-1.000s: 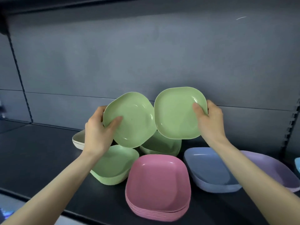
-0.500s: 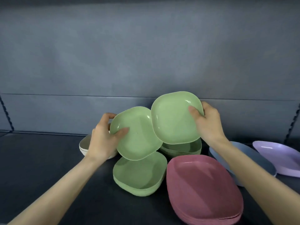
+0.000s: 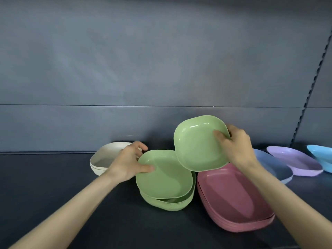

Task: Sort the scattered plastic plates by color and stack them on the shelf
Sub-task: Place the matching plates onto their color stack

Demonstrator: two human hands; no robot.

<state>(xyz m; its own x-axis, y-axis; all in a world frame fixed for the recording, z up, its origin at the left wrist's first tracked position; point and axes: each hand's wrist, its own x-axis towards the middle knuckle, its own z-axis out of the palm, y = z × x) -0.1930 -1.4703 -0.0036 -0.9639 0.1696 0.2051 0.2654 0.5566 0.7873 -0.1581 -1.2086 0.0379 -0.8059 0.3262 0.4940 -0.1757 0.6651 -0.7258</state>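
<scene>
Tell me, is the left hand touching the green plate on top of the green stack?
Touching. The head view shows the left hand pinching the top green plate at its rim, thumb inside. The right hand grips the raised green plate.

your left hand (image 3: pixel 128 164) holds the lower plate (image 3: pixel 165 177) on the middle stack (image 3: pixel 168 204); your right hand (image 3: pixel 237 146) holds the raised plate (image 3: pixel 197 146) above, behind it. the left stack (image 3: pixel 98 162) lies behind your left hand, the right stack (image 3: pixel 233 200) alongside, further plates (image 3: pixel 296 162) beyond.

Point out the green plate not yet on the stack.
The tilted plate raised in the right hand; the other plate, gripped by the left hand, rests on the green stack.
</scene>
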